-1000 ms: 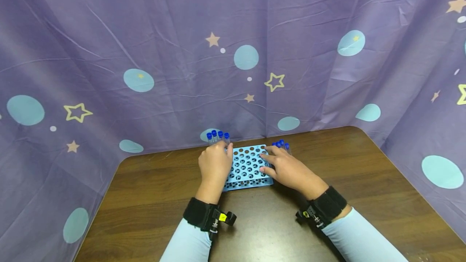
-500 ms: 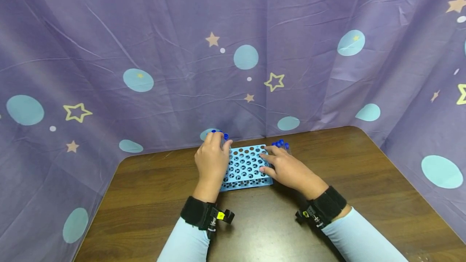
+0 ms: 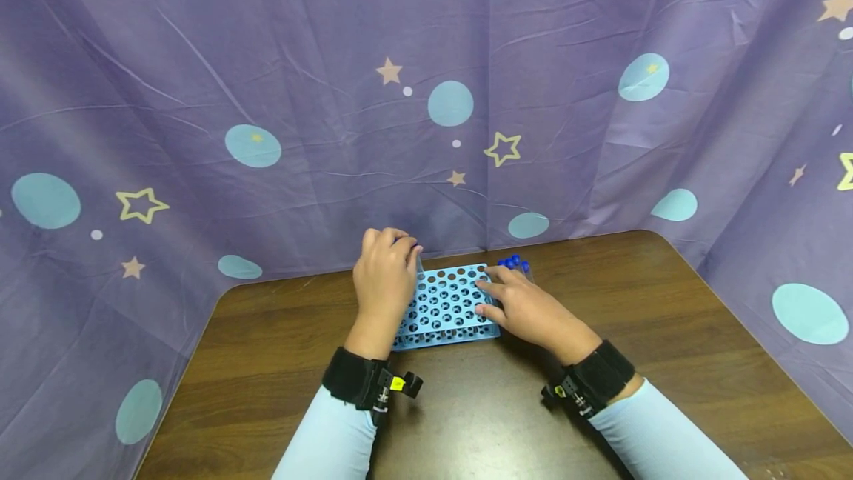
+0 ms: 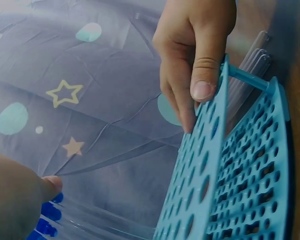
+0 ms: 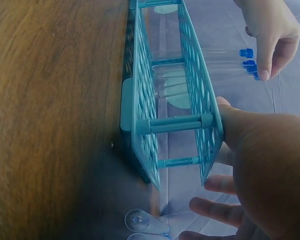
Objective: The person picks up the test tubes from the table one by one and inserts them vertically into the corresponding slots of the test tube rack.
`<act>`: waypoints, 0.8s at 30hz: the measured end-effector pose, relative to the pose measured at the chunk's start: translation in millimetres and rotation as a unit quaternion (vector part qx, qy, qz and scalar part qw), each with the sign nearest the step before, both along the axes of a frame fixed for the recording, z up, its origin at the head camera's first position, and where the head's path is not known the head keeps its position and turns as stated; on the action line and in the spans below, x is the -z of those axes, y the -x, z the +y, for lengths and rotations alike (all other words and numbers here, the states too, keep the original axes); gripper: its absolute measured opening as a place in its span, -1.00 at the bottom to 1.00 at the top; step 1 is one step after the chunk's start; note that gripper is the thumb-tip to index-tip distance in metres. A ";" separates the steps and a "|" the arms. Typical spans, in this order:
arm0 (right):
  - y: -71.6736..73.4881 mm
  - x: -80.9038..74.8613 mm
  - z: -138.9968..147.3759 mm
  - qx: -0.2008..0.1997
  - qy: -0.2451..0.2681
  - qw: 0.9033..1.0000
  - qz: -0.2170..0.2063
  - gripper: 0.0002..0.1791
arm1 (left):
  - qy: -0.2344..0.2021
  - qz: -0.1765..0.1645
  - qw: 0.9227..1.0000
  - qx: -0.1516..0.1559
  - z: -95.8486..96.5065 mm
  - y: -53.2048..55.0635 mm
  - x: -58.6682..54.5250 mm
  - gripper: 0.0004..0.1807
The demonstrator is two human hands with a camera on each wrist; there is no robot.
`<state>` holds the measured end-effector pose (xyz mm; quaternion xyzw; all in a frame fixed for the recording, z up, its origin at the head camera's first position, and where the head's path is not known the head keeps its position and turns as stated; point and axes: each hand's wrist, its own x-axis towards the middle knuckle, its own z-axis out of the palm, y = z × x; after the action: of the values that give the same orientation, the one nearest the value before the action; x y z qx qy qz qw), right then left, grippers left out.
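A light-blue test tube rack [image 3: 445,308] stands on the table with rows of round holes on top. At its left end, several clear test tubes [image 5: 222,65] with blue caps stand upright in it. My left hand [image 3: 384,276] is over these caps, its thumb and fingers pinching a blue cap [image 5: 257,76] in the right wrist view; most caps are hidden from the head view. My right hand [image 3: 529,310] rests on the rack's right end, fingers spread and fairly straight, thumb [image 4: 204,90] on the top plate.
More blue-capped tubes [image 3: 514,263] are just beyond the rack's right end, behind my right hand; the left wrist view shows their clear bodies [image 4: 252,62]. A purple patterned curtain [image 3: 320,132] hangs behind the brown wooden table [image 3: 280,361].
My left hand has moved up and left, from beside the tubes to over their blue caps, now covering most of them. The right hand and rack have stayed put.
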<state>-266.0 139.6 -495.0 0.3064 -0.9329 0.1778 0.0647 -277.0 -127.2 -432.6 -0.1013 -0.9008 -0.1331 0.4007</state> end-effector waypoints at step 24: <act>1.0 -1.2 -0.3 0.000 -0.001 1.000 -0.004 -0.31 | 0.036 -0.073 0.997 0.015 -4.7 7.0 -18.4 -0.87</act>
<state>-267.0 139.3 -493.8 0.3058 -0.9333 0.1781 0.0606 -284.0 -131.9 -414.2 -0.1192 -0.9300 -0.1141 0.3284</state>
